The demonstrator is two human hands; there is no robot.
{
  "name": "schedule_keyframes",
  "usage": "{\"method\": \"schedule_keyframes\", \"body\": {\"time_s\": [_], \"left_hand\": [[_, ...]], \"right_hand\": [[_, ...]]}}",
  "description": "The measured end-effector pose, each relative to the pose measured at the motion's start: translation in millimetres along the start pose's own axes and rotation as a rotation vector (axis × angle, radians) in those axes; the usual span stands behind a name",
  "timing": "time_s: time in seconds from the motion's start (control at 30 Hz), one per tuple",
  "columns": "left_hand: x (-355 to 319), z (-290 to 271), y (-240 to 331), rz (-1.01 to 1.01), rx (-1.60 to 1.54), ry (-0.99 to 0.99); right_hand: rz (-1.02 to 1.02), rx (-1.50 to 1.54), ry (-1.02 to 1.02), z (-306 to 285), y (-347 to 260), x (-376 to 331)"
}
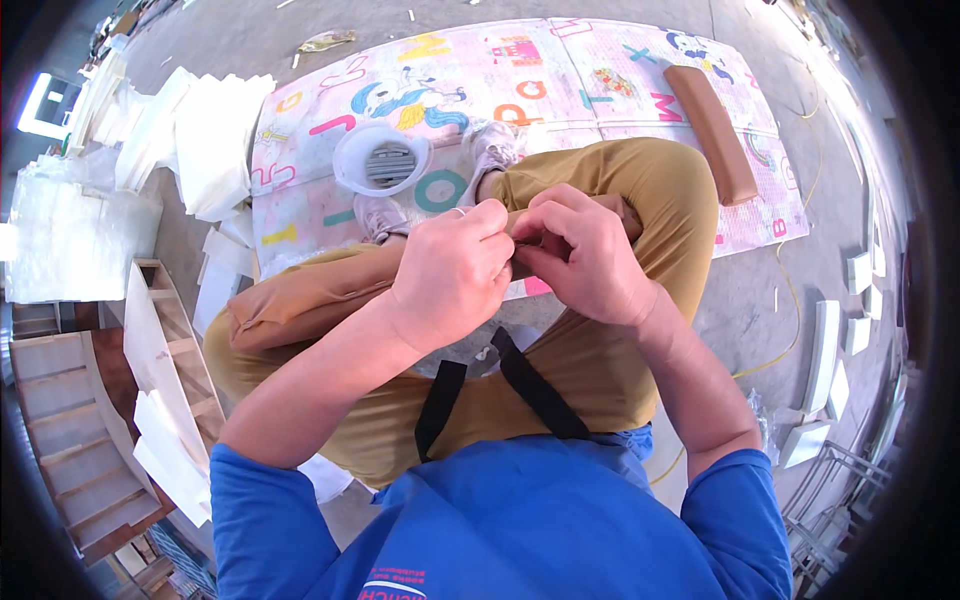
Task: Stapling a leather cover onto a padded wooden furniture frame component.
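Across my thighs lies a long brown padded piece [330, 285] in a leather-like cover, its left end loose and wrinkled. My left hand [455, 265] is closed with its fingertips at the piece's upper edge. My right hand [590, 255] pinches the cover close beside the left fingertips. The fingers hide the exact spot where they meet, and any small item between them cannot be made out. A second brown padded bar [715, 135], smooth all over, lies on the mat to the far right. Beyond my feet stands a white bucket [350, 160] holding grey metal strips.
A pink and white play mat [300, 130] with letters and cartoon figures covers the floor ahead. White foam sheets [215, 140] are stacked at the left, near wooden frames [90, 440]. A yellow cord [800, 300] and white blocks [822, 355] lie at the right.
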State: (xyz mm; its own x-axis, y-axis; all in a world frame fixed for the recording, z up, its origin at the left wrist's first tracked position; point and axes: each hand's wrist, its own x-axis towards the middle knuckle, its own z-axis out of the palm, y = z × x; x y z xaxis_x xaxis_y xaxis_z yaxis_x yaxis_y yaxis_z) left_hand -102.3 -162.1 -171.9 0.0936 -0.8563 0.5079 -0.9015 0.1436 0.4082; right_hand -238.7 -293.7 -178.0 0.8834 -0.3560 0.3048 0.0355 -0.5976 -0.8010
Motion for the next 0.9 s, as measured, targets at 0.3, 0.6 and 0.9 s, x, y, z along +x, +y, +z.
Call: {"method": "schedule_keyframes", "body": {"time_s": [0.3, 0.6, 0.9], "left_hand": [[3.4, -11.7, -1.8, -0.182, -0.024, -0.022], [-3.9, -11.1, 2.6, -0.096, -0.002, -0.062], [-10.8, -18.3, -2.6, -0.079, 0.036, -0.064]], "right_hand": [[-0.024, -0.084, 0.000, 7.1, -0.5, 9.7], [-0.268, -0.274, 0.179, 24.9, 10.8, -5.3], [-0.273, -0.134, -0.030, 2.5, 13.3, 2.2]]}}
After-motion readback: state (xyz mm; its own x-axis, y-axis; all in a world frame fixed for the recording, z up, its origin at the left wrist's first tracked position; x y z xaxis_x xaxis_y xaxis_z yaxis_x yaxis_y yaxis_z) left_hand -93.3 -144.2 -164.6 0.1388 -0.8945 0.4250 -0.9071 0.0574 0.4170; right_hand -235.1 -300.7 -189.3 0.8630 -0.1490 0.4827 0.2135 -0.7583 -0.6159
